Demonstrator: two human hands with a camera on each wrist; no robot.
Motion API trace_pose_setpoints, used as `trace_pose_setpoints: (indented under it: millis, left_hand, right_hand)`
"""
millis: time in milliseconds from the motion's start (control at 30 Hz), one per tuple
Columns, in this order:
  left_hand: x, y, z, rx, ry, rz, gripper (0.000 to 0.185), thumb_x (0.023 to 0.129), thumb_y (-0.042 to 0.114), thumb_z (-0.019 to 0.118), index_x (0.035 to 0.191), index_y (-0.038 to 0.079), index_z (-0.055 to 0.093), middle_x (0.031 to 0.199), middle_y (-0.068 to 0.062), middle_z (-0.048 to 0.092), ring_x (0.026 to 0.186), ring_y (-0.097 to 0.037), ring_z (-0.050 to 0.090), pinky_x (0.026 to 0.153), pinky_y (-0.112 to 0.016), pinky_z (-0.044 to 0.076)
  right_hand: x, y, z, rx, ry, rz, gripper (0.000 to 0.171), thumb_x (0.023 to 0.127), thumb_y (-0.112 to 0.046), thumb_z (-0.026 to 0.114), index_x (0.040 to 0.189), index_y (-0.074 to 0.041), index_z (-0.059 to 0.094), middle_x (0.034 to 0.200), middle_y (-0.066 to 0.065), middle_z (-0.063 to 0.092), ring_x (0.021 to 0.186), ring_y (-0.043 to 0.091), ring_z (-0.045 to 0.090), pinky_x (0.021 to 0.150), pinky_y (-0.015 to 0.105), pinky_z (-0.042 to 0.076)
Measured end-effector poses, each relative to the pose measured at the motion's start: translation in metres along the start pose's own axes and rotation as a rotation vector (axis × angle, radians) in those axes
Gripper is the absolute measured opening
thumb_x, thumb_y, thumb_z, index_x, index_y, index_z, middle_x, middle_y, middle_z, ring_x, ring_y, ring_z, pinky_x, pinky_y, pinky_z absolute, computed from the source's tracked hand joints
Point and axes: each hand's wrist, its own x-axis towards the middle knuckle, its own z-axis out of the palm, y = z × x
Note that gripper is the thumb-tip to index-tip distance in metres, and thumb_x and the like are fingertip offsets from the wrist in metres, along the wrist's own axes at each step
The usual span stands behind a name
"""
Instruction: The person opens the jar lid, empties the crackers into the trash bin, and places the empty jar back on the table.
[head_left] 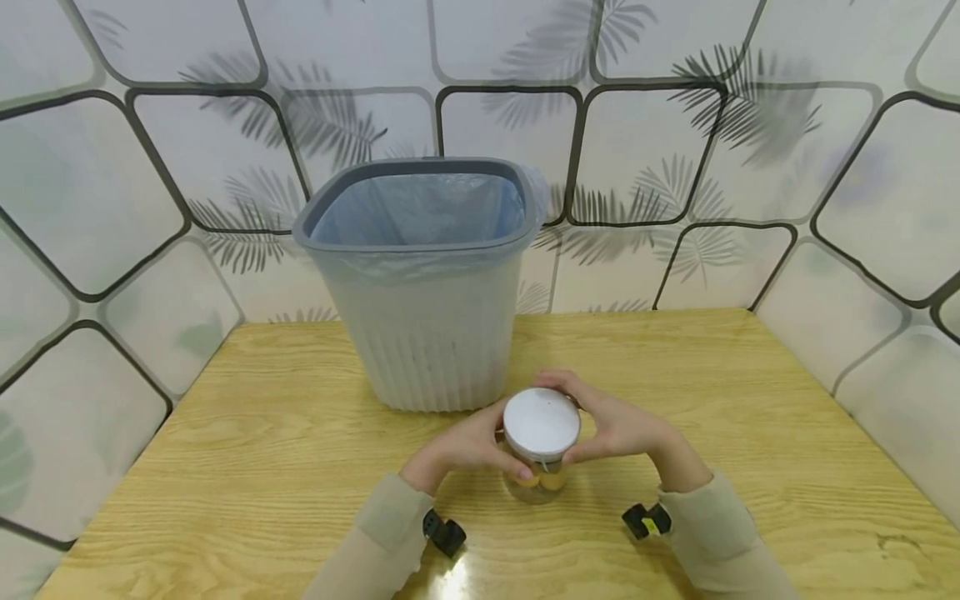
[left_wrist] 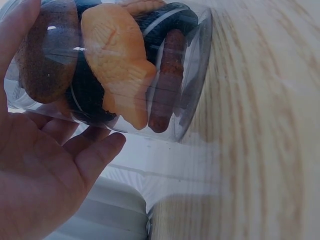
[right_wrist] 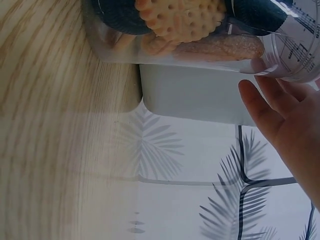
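Note:
A clear jar [head_left: 537, 482] with a white round lid [head_left: 542, 423] stands on the wooden table [head_left: 247, 433], just in front of the bin. It is packed with biscuits, among them a fish-shaped one [left_wrist: 117, 55] and a round dotted one [right_wrist: 182, 19]. My left hand [head_left: 468, 442] wraps the jar's left side, its palm [left_wrist: 40, 170] against the glass [left_wrist: 190, 75]. My right hand [head_left: 622, 425] curls round the lid's right edge, and its fingers [right_wrist: 280, 117] show beside the jar [right_wrist: 125, 40] in the right wrist view.
A grey plastic bin [head_left: 423, 333] lined with a bluish bag [head_left: 420, 212] stands at the table's back, touching distance behind the jar. Walls with leaf-patterned panels [head_left: 825, 250] close in the table on three sides. Bare tabletop lies to both sides.

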Motion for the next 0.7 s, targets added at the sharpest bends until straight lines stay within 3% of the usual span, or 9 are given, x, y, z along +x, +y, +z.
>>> trace_pose_setpoints:
  millis: [167, 333, 500, 700]
  left_hand:
    - [0.000, -0.002, 0.000, -0.016, -0.012, 0.036, 0.086, 0.070, 0.011, 0.076, 0.138, 0.018, 0.024, 0.129, 0.001, 0.039, 0.115, -0.014, 0.039, 0.092, -0.033, 0.034]
    - [0.000, -0.003, 0.000, -0.017, -0.017, 0.046, 0.084, 0.070, 0.012, 0.075, 0.137, 0.017, 0.025, 0.127, 0.000, 0.040, 0.113, -0.014, 0.040, 0.093, -0.032, 0.033]
    - [-0.001, 0.001, -0.001, 0.014, 0.000, 0.008, 0.086, 0.070, 0.006, 0.075, 0.138, 0.015, 0.023, 0.127, 0.000, 0.040, 0.112, -0.013, 0.041, 0.093, -0.030, 0.033]
    - [-0.005, 0.020, 0.002, 0.015, 0.008, -0.017, 0.087, 0.070, 0.001, 0.074, 0.139, 0.008, 0.022, 0.128, -0.004, 0.039, 0.111, -0.014, 0.040, 0.093, -0.031, 0.032]
  right_hand:
    - [-0.001, 0.000, 0.000, -0.001, -0.011, -0.025, 0.083, 0.073, -0.012, 0.073, 0.137, -0.003, 0.021, 0.135, 0.015, 0.029, 0.118, 0.026, 0.034, 0.092, 0.037, 0.034]
    - [0.000, -0.008, 0.002, -0.059, 0.023, 0.068, 0.084, 0.073, -0.020, 0.074, 0.137, -0.003, 0.022, 0.135, 0.015, 0.029, 0.119, 0.027, 0.034, 0.092, 0.044, 0.033]
    - [0.005, -0.025, 0.008, -0.243, 0.097, 0.189, 0.092, 0.068, -0.043, 0.073, 0.134, 0.002, 0.027, 0.132, 0.017, 0.034, 0.115, 0.026, 0.038, 0.088, 0.042, 0.038]
    - [0.009, -0.038, 0.016, -0.463, 0.137, 0.248, 0.098, 0.063, -0.058, 0.069, 0.130, 0.005, 0.034, 0.126, 0.018, 0.039, 0.108, 0.026, 0.041, 0.082, 0.039, 0.042]
